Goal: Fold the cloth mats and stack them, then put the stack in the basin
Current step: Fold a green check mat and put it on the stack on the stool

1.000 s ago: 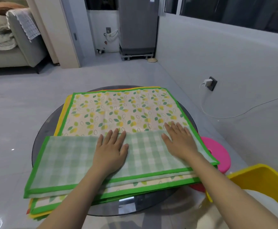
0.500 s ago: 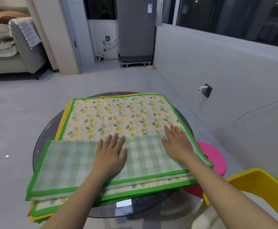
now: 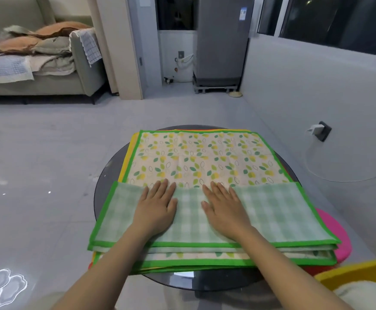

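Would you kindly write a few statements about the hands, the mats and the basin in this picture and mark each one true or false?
1. Both hands lie flat on the checked flap of the top mat. True: left hand, right hand.
2. The top mat's print shows red flowers. False: green and yellow leaves.
3. The mats rest on a round dark glass table. True.
4. The yellow basin sits at the far left. False: it is at the near right corner.
5. The left hand grips the mat's green border. False: its fingers are straight, pressing down.
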